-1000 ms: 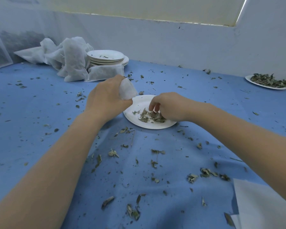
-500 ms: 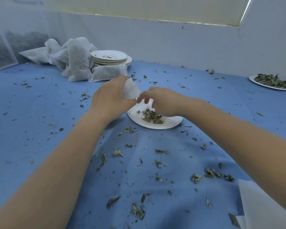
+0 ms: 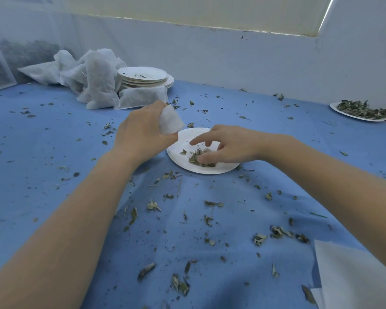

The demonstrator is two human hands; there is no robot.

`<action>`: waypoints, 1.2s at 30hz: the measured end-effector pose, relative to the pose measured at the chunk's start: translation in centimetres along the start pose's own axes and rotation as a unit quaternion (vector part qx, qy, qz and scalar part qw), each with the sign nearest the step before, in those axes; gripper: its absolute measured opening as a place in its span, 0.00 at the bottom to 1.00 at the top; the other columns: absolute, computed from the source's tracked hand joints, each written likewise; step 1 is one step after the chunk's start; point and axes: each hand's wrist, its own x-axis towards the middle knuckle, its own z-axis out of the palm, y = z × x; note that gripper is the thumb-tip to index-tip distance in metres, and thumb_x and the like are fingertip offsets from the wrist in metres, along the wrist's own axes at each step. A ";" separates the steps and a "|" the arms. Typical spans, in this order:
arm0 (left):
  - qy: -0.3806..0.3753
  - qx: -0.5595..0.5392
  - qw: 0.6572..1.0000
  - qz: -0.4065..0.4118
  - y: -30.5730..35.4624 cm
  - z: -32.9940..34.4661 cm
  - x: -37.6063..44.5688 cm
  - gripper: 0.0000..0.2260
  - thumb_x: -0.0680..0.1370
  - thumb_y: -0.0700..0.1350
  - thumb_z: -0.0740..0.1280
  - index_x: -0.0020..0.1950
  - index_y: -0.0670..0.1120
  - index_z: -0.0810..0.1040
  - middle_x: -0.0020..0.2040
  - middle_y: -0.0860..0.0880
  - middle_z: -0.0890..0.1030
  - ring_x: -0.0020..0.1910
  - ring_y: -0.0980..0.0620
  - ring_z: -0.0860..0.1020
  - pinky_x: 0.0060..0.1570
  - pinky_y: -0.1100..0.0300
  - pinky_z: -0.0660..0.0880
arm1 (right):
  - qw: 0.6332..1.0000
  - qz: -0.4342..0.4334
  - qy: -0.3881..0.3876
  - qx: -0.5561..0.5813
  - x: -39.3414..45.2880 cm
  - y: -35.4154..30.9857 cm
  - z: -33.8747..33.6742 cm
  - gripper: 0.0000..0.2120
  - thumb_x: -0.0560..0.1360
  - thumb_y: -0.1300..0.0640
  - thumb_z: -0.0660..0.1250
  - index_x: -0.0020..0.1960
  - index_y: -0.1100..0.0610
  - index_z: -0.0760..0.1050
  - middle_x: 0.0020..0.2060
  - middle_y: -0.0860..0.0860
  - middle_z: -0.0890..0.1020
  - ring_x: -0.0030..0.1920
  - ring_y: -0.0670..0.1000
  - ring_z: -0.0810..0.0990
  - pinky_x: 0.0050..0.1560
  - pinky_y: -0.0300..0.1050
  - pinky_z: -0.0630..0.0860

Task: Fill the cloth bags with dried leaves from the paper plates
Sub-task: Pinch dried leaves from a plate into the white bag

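Nearest, loose leaves [image 3: 277,233] are lying scattered over the blue cloth [image 3: 31,152], w/ a white sheet [image 3: 352,277] at the near right corner. Mid-table, the left hand [image 3: 143,132] is gripping a small cloth bag [image 3: 170,120], fingers clenched round it, bag held just left of & above the plate [image 3: 181,160]. The right hand [image 3: 230,147] is reaching over that plate, fingers released & spread, tips coming down on the small leaf pile [image 3: 201,158], nothing pinched yet as far as can be seen. This plate is looking nearly emptied, approx. one or two pinches left, so this bag is prob. close to done. Farther back left, filled bags [image 3: 98,79] are lying heaped beside a stack of emptied plates [image 3: 143,75], suggesting much is already done. Far right, at least one full plate [image 3: 357,110] is waiting, so more filling is left.
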 end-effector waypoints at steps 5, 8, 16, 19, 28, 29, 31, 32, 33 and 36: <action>0.001 -0.008 1.000 -0.003 -0.2 -0.1 -0.1 0.19 0.69 0.54 0.71 0.57 0.52 0.72 0.46 0.56 0.72 0.45 0.54 0.68 0.41 0.58 0.64 | 0.997 0.011 0.076 0.005 1.0 -1.4 1.4 0.15 0.72 0.38 0.65 0.56 0.42 0.76 0.46 0.44 0.76 0.41 0.39 0.71 0.38 0.34 0.65; 0.000 -0.009 1.000 -0.005 -0.2 -0.1 -0.1 0.19 0.68 0.53 0.70 0.57 0.52 0.72 0.46 0.56 0.73 0.45 0.53 0.68 0.42 0.58 0.64 | 0.993 0.015 0.114 0.013 1.1 -1.9 2.0 0.08 0.72 0.47 0.69 0.48 0.47 0.81 0.44 0.44 0.79 0.39 0.42 0.73 0.34 0.30 0.66; -0.006 0.001 1.000 0.013 -0.1 0.0 -0.2 0.20 0.68 0.54 0.72 0.57 0.50 0.72 0.45 0.56 0.72 0.45 0.53 0.68 0.41 0.58 0.64 | 0.989 0.033 0.132 0.060 1.1 -3.1 2.1 0.05 0.68 0.61 0.71 0.44 0.58 0.85 0.38 0.49 0.84 0.30 0.40 0.73 0.28 0.22 0.66; -0.011 0.000 1.000 0.019 0.0 -0.1 -0.2 0.20 0.68 0.54 0.72 0.56 0.51 0.72 0.44 0.56 0.72 0.44 0.53 0.68 0.40 0.58 0.63 | 0.970 0.062 0.155 0.176 0.9 -2.4 0.7 0.05 0.67 0.64 0.72 0.42 0.59 0.85 0.30 0.48 0.83 0.28 0.42 0.78 0.21 0.27 0.65; -0.023 0.011 0.999 0.038 0.6 0.0 -0.4 0.21 0.67 0.51 0.72 0.58 0.52 0.72 0.46 0.55 0.74 0.46 0.51 0.72 0.41 0.57 0.67 | 0.971 0.009 0.177 0.162 0.5 -3.0 -3.6 0.04 0.69 0.62 0.72 0.41 0.55 0.84 0.31 0.49 0.84 0.33 0.43 0.83 0.25 0.28 0.70; -0.020 0.011 0.999 0.041 0.6 0.0 -0.4 0.21 0.67 0.51 0.72 0.58 0.51 0.72 0.46 0.55 0.74 0.46 0.51 0.71 0.41 0.57 0.66 | 0.975 -0.003 0.169 0.143 0.7 -3.3 -3.7 0.04 0.69 0.62 0.72 0.41 0.55 0.84 0.31 0.48 0.84 0.34 0.43 0.83 0.27 0.29 0.72; -0.016 0.009 0.999 0.046 0.7 0.0 -0.4 0.21 0.66 0.50 0.73 0.58 0.51 0.73 0.45 0.55 0.73 0.45 0.52 0.71 0.42 0.57 0.66 | 0.980 -0.024 0.160 0.115 1.0 -4.0 -3.7 0.04 0.68 0.61 0.72 0.40 0.53 0.84 0.32 0.49 0.84 0.34 0.43 0.83 0.35 0.33 0.77; -0.017 0.001 0.999 0.046 0.8 0.1 -0.4 0.21 0.66 0.50 0.73 0.58 0.50 0.73 0.45 0.56 0.73 0.45 0.52 0.71 0.42 0.57 0.67 | 0.981 -0.035 0.158 0.108 1.1 -4.3 -3.7 0.04 0.68 0.61 0.72 0.40 0.53 0.85 0.34 0.50 0.85 0.34 0.43 0.82 0.39 0.35 0.77; -0.016 -0.012 0.999 0.045 0.8 0.1 -0.4 0.21 0.66 0.50 0.73 0.57 0.50 0.73 0.45 0.56 0.73 0.45 0.52 0.72 0.42 0.57 0.67 | 0.981 -0.047 0.161 0.102 1.3 -4.6 -3.7 0.04 0.67 0.61 0.73 0.40 0.54 0.85 0.35 0.52 0.85 0.34 0.43 0.80 0.40 0.37 0.77; 0.006 -0.082 0.996 0.020 1.1 0.2 -0.5 0.18 0.65 0.52 0.73 0.51 0.53 0.73 0.39 0.57 0.74 0.40 0.56 0.73 0.37 0.61 0.67 | 0.973 -0.070 0.206 0.082 1.9 -5.2 -3.3 0.06 0.68 0.61 0.71 0.43 0.60 0.84 0.40 0.59 0.84 0.33 0.44 0.71 0.37 0.42 0.72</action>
